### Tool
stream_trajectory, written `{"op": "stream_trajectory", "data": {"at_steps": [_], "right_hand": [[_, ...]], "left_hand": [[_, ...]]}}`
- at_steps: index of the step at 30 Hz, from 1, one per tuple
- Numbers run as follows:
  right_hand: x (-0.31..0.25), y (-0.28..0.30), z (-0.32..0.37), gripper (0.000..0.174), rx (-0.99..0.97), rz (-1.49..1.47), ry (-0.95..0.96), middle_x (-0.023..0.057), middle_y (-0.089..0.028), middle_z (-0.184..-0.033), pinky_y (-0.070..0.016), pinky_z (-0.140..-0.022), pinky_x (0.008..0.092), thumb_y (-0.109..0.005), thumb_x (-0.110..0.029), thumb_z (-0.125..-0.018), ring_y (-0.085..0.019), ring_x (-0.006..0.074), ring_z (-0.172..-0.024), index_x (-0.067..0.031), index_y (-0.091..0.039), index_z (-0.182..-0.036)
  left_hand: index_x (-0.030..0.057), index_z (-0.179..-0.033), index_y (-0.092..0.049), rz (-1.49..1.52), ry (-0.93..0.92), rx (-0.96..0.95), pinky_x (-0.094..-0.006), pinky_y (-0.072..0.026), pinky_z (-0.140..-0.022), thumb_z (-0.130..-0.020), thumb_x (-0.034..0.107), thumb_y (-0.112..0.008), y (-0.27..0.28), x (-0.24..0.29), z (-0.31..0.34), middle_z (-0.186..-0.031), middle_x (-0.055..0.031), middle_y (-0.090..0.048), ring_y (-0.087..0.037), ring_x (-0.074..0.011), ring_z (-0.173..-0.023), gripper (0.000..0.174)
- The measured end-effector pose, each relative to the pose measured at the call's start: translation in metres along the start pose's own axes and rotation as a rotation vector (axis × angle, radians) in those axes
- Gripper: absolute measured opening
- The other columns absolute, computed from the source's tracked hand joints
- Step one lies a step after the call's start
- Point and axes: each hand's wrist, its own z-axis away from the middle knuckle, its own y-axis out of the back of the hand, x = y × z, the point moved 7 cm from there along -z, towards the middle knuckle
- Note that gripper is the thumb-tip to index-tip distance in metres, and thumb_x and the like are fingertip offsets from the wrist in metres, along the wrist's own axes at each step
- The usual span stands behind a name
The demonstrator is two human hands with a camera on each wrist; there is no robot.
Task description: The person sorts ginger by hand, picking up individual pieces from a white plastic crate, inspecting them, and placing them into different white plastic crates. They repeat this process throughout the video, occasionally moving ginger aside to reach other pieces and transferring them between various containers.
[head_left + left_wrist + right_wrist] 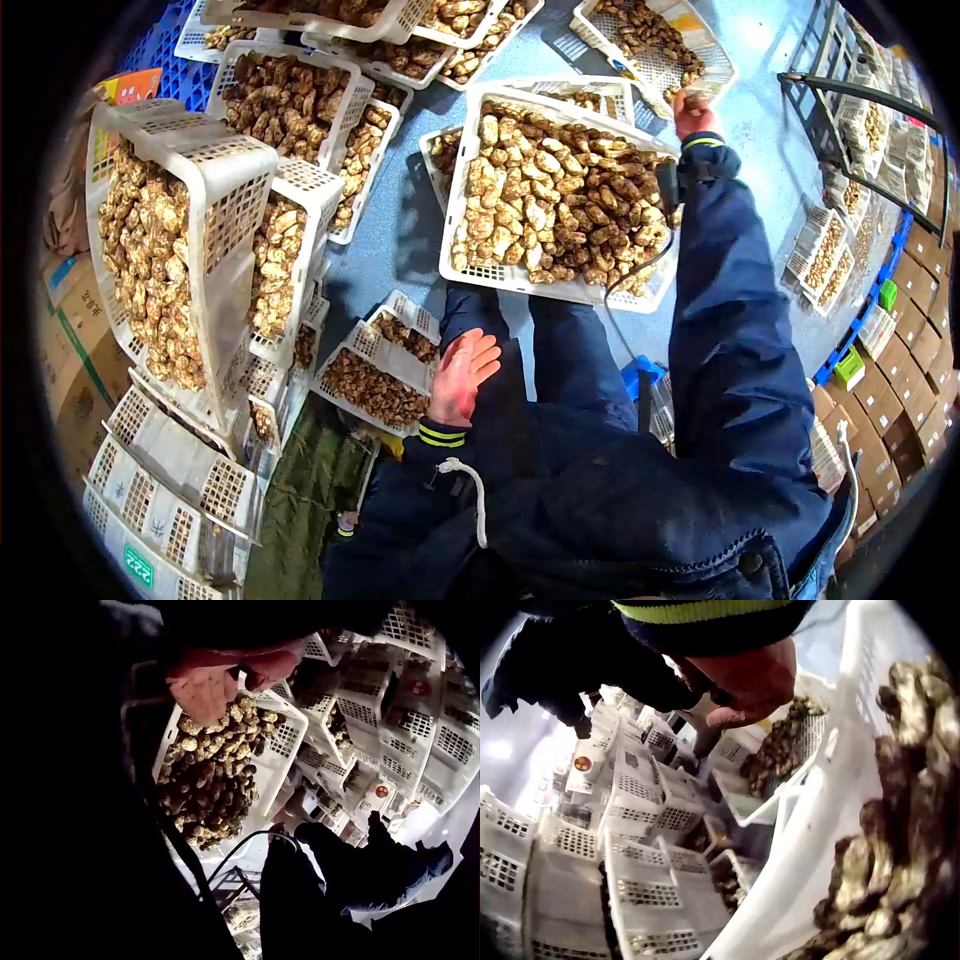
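A large white plastic crate point(560, 285) stands in front of the person's knees, piled with lumpy brown-and-cream pieces that look like mushrooms point(560, 190). The left hand point(465, 378) hangs beside the crate's near left, palm upward, fingers straight, holding nothing. In the left wrist view the left hand point(225, 681) overlaps the pile's upper edge. Beyond the crate's far right corner, the right hand point(697, 115) has bent fingers near a smaller crate point(725, 75) of darker pieces point(650, 40). In the right wrist view the right hand point(754, 686) is over that crate; I cannot tell whether it pinches a piece.
Stacked, filled white crates point(225, 200) lean at the left, with a small crate point(340, 390) of brown pieces near the left hand. A black metal frame point(860, 100) stands at the right, cardboard boxes point(885, 400) behind it. A dark cable point(640, 268) crosses the large crate's near edge.
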Motion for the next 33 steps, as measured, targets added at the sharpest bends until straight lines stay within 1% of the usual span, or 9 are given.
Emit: {"op": "stream_trajectory", "data": {"at_steps": [4, 6, 7, 9, 11, 13, 19, 28, 33], "right_hand": [[-0.059, 0.050, -0.054, 0.014, 0.232, -0.089, 0.051, 0.0062, -0.057, -0.083, -0.0449, -0.074, 0.0291, -0.051, -0.020, -0.084, -0.052, 0.0196, -0.082, -0.0067, -0.054, -0.088], [-0.081, 0.062, -0.090, 0.026, -0.393, 1.488, 0.642, 0.0110, -0.056, -0.098, -0.0421, -0.085, 0.0376, -0.051, -0.021, -0.084, -0.052, 0.0252, -0.092, -0.0090, -0.049, -0.106], [-0.068, 0.065, -0.070, 0.025, -0.060, 0.802, 0.287, 0.0120, -0.056, -0.095, -0.0404, -0.088, 0.0383, -0.049, -0.019, -0.084, -0.051, 0.0259, -0.094, -0.0070, -0.049, -0.106], [-0.016, 0.016, -0.009, 0.023, -0.378, 0.296, 0.060, 0.0100, -0.058, -0.095, -0.0424, -0.085, 0.0308, -0.052, -0.020, -0.083, -0.053, 0.0215, -0.092, -0.0054, -0.054, -0.100], [0.040, -0.036, 0.067, 0.024, -0.059, 0.931, 0.082, 0.0079, -0.060, -0.093, -0.0437, -0.079, 0.0254, -0.055, -0.019, -0.081, -0.055, 0.0167, -0.087, -0.0028, -0.057, -0.099], [0.107, -0.044, 0.093, 0.030, -0.362, 1.159, 0.101, 0.0048, -0.061, -0.093, -0.0436, -0.074, 0.0213, -0.054, -0.013, -0.080, -0.054, 0.0090, -0.082, -0.0051, -0.056, -0.109], [0.231, -0.069, 0.115, 0.044, -0.520, 2.292, 0.315, 0.0122, -0.055, -0.106, -0.0431, -0.082, 0.0377, -0.056, -0.035, -0.077, -0.053, 0.0278, -0.097, -0.0145, -0.048, -0.115], [0.173, -0.029, 0.138, 0.033, -0.988, 2.617, -0.189, 0.0171, -0.060, -0.092, -0.0453, -0.075, 0.0382, -0.052, -0.027, -0.076, -0.056, 0.0291, -0.090, -0.0076, -0.058, -0.102], [0.175, -0.068, 0.170, 0.031, -0.709, 2.524, 0.328, 0.0107, -0.054, -0.092, -0.0458, -0.071, 0.0396, -0.055, -0.025, -0.073, -0.055, 0.0291, -0.085, -0.0143, -0.054, -0.103]], "left_hand": [[-0.0016, -0.126, -0.031, 0.047, 0.017, -0.009, -0.0384, -0.0392, -0.091, -0.091, 0.023, -0.034, 0.006, 0.001, 0.002, -0.124, -0.0193, -0.041, -0.046, -0.0301, -0.109, 0.043], [-0.0020, -0.126, -0.031, 0.006, 0.042, 0.050, -0.0380, -0.0391, -0.091, -0.090, 0.025, -0.035, 0.012, -0.002, -0.003, -0.123, -0.0193, -0.042, -0.047, -0.0295, -0.108, 0.045], [-0.0020, -0.126, -0.031, 0.014, 0.045, 0.052, -0.0380, -0.0391, -0.091, -0.090, 0.025, -0.035, 0.006, -0.001, -0.002, -0.123, -0.0193, -0.042, -0.047, -0.0295, -0.108, 0.045], [-0.0010, -0.124, -0.034, -0.056, 0.010, 0.083, -0.0374, -0.0394, -0.091, -0.089, 0.028, -0.040, -0.009, 0.007, 0.000, -0.120, -0.0202, -0.044, -0.049, -0.0289, -0.106, 0.046], [-0.0008, -0.123, -0.036, -0.063, 0.018, 0.109, -0.0366, -0.0406, -0.089, -0.088, 0.029, -0.043, -0.009, 0.007, -0.003, -0.117, -0.0207, -0.046, -0.050, -0.0287, -0.104, 0.046], [-0.0017, -0.122, -0.037, -0.069, 0.034, 0.151, -0.0355, -0.0421, -0.087, -0.089, 0.027, -0.043, -0.009, 0.010, -0.003, -0.116, -0.0200, -0.047, -0.051, -0.0281, -0.103, 0.045], [-0.0002, -0.120, -0.040, -0.081, 0.074, 0.234, -0.0339, -0.0445, -0.083, -0.090, 0.027, -0.043, -0.006, 0.015, -0.003, -0.115, -0.0185, -0.049, -0.053, -0.0257, -0.100, 0.041], [-0.0009, -0.122, -0.037, -0.021, 0.034, 0.167, -0.0342, -0.0444, -0.084, -0.088, 0.027, -0.045, 0.003, 0.017, -0.005, -0.117, -0.0185, -0.048, -0.052, -0.0260, -0.103, 0.044], [-0.0011, -0.121, -0.038, -0.027, 0.066, 0.152, -0.0348, -0.0449, -0.084, -0.089, 0.027, -0.044, -0.002, 0.012, -0.009, -0.115, -0.0189, -0.049, -0.054, -0.0263, -0.100, 0.043]]}}
